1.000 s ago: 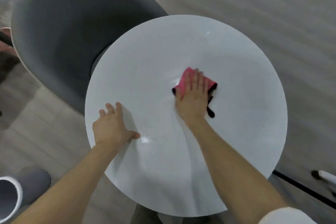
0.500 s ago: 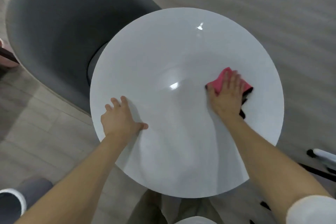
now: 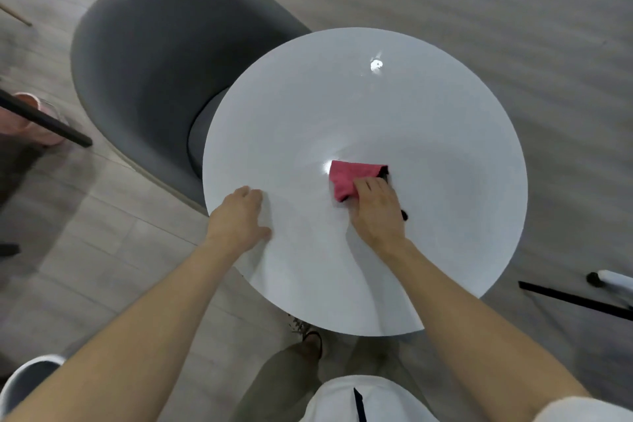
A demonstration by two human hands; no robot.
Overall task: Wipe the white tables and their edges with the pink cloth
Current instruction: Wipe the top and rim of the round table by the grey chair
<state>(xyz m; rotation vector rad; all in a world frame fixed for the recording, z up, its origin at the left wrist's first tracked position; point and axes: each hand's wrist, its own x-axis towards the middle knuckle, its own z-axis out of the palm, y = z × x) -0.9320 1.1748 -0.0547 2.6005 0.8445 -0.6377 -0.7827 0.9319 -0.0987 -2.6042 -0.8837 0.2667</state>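
Cloth drawn back toward the middle of the round white table (image 3: 428, 120).

Half a second earlier the right hand (image 3: 376, 212) pressed the pink cloth (image 3: 349, 178) nearer the table's right rim; now both sat close to the centre, the fingers curled down together on the cloth's near part, most of the pink showing beyond them. The left hand (image 3: 239, 219) had stayed flat on the left rim, fingers together, holding nothing. Counted: one table, one cloth, one grey chair (image 3: 154, 72) beside it, two hands.
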